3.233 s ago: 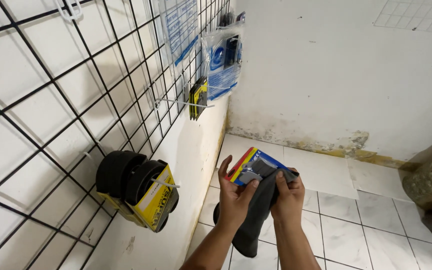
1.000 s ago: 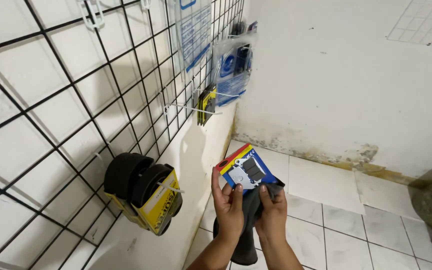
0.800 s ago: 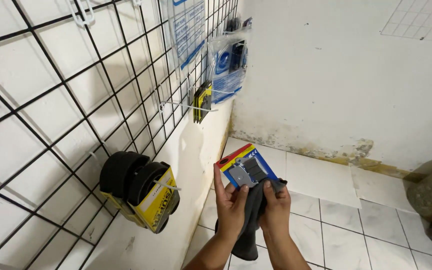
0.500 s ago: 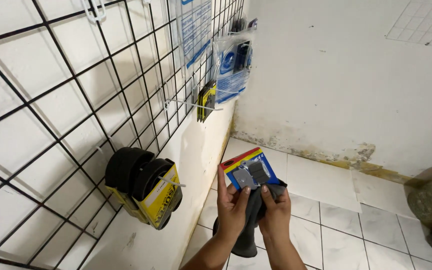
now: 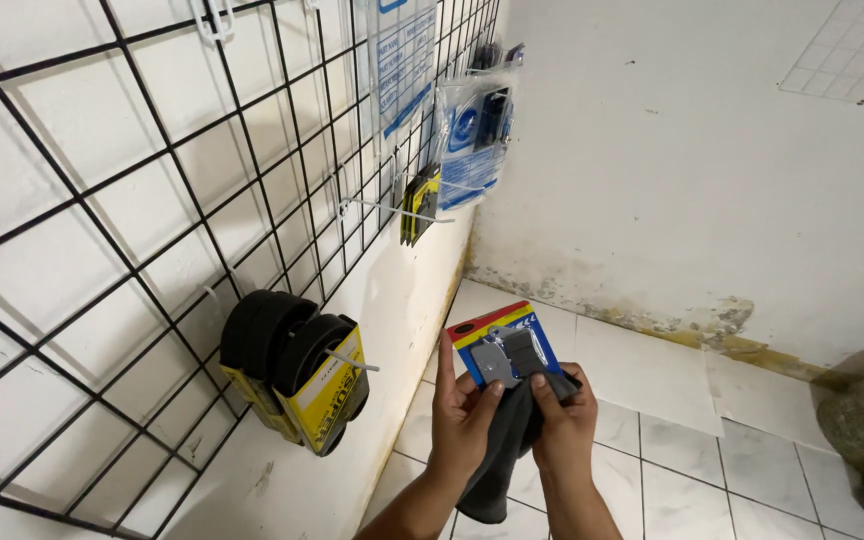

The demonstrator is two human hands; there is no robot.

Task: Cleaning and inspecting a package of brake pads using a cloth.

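Our left hand and right hand both grip a small flat pack with grey parts inside, over a dark cloth, beside the wire rack.

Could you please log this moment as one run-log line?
left hand: holds carded pack | right hand: holds pack, dark cloth | nearby: wire grid, hung rolls

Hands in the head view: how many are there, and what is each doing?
2. The left hand holds the blue card pack by its lower left edge; the right hand pinches its lower right, with a dark grey cloth hanging between them. No other person's hands show.
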